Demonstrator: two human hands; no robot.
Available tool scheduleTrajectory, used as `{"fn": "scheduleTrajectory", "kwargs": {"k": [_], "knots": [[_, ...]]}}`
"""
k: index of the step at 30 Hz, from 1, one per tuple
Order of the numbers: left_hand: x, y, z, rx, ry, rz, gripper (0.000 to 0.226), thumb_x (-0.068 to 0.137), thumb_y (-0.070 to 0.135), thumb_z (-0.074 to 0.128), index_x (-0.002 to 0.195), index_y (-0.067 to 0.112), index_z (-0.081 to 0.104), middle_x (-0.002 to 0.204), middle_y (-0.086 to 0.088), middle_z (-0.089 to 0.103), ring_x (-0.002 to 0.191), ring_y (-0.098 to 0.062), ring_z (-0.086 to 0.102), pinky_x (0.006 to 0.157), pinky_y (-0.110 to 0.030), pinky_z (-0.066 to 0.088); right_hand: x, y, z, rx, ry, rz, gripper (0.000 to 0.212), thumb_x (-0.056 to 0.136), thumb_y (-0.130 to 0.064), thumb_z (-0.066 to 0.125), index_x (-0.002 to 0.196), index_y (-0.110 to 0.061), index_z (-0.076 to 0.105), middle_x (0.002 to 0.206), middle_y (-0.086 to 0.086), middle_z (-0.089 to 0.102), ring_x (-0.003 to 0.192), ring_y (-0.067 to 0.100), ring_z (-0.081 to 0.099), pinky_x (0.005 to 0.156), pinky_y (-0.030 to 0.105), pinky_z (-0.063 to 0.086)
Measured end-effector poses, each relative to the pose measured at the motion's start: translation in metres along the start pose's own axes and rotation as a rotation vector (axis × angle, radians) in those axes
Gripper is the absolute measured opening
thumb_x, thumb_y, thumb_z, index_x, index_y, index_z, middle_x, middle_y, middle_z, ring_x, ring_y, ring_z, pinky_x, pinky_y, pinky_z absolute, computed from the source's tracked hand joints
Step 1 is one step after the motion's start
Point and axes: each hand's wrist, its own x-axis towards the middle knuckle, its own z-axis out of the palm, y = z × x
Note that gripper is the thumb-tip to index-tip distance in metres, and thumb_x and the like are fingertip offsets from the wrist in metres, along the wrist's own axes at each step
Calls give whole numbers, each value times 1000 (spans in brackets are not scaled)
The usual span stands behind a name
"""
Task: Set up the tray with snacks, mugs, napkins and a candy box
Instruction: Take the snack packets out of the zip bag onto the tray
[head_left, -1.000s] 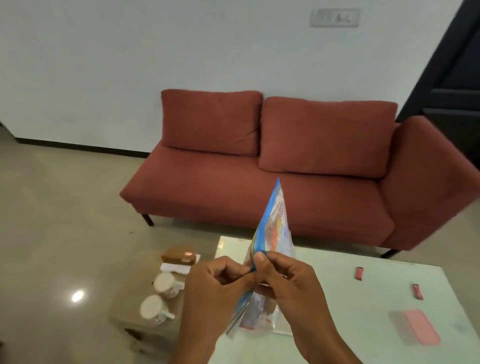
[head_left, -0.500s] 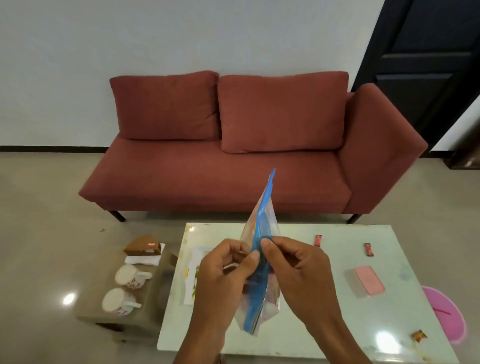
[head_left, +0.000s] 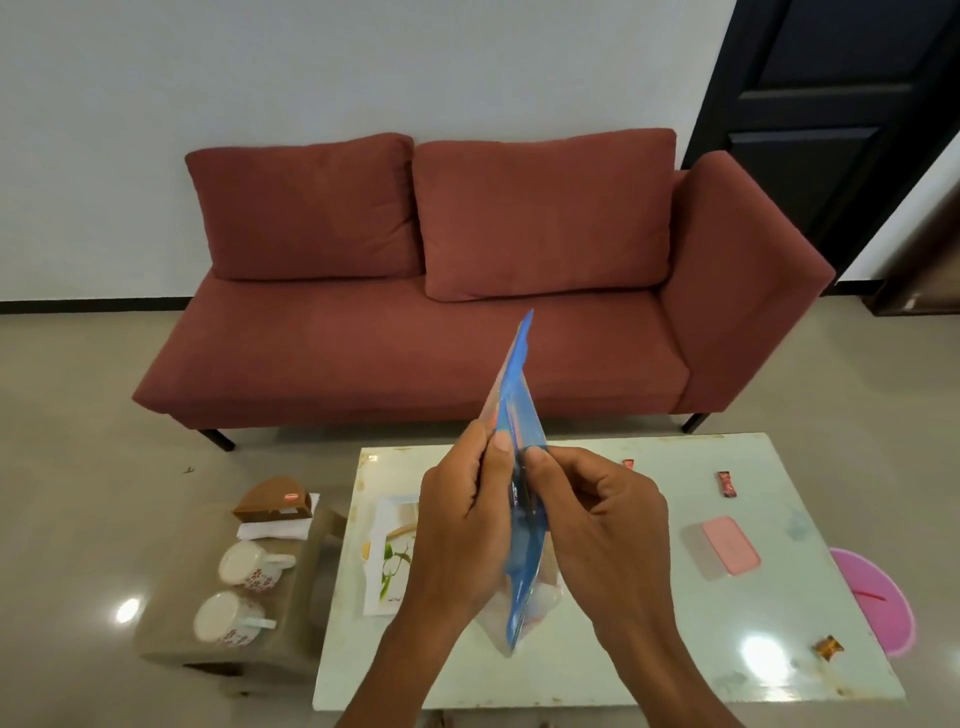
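1. Our left hand (head_left: 457, 525) and right hand (head_left: 602, 525) each pinch the blue snack packet (head_left: 519, 395), held edge-on above the table (head_left: 597, 670).
2. It looks as if we are opening it. We should part the seam gently and keep the bottom low, so nothing spills.
3. Under our hands lies a leaf-printed white sheet (head_left: 387, 561), possibly the tray; we cannot tell.
4. To the right lie a pink box (head_left: 730, 545) and scattered wrapped sweets (head_left: 725, 483).
5. To the left, the mugs (head_left: 249, 564), napkins (head_left: 272, 530) and a brown box (head_left: 272, 501) sit on a low stool (head_left: 171, 639), apart from the sheet and not yet fetched.
6. The sofa (head_left: 415, 353) stands beyond. We judge that nothing blocks our reach.
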Motion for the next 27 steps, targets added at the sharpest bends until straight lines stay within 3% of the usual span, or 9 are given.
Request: {"fn": "scheduleTrajectory", "kwargs": {"k": [7, 11, 12, 15, 19, 22, 27], "knots": [[9, -12, -8, -312, 32, -68, 27, 102, 19, 40, 76, 15, 47, 60, 19, 56, 63, 1, 60, 58, -9, 48, 1, 5, 13, 76, 64, 78, 17, 89, -25, 66, 78, -18, 77, 69, -15, 73, 61, 3, 69, 53, 11, 52], [15, -15, -19, -347, 54, -87, 29, 102, 19, 41, 94, -7, 49, 76, -17, 43, 57, -12, 56, 54, -9, 47, 0, 0, 18, 93, 90, 101, 17, 83, -36, 65, 78, -22, 75, 71, -16, 73, 64, 4, 71, 52, 16, 56], [15, -14, -22, -346, 58, -76, 30, 102, 20, 41, 93, -7, 49, 72, -15, 40, 57, -7, 58, 52, -8, 46, 1, -2, 17, 91, 103, 97, 16, 86, -33, 66, 76, -23, 74, 68, -15, 73, 61, 4, 71, 51, 17, 56], [19, -14, -36, -312, 131, -40, 30, 104, 22, 40, 78, 14, 50, 57, 16, 54, 56, 4, 57, 51, -8, 45, 4, -3, 12, 28, 140, 62, 19, 89, -25, 67, 71, -29, 73, 64, -14, 73, 56, 6, 71, 51, 28, 59], [28, -21, -57, -284, 161, 6, 37, 106, 21, 40, 70, 23, 48, 48, 15, 50, 41, 0, 52, 38, -10, 38, 6, -2, 5, -45, 166, 48, 14, 88, -30, 66, 75, -32, 71, 64, -20, 72, 57, 5, 71, 48, 25, 58], [33, -25, -77, -261, 153, 23, 40, 102, 32, 45, 62, 32, 50, 48, 14, 45, 37, 0, 43, 34, -14, 34, 6, -3, -1, -129, 169, 27, 16, 88, -30, 67, 74, -36, 70, 62, -27, 69, 54, 1, 69, 48, 20, 56], [43, -37, -108, -255, 141, 37, 42, 106, 20, 42, 64, 23, 43, 53, 13, 41, 38, -3, 33, 34, -15, 27, 6, -2, -14, -234, 203, 19, 21, 88, -25, 66, 70, -31, 73, 64, -23, 70, 49, 1, 67, 51, 31, 56]]}}
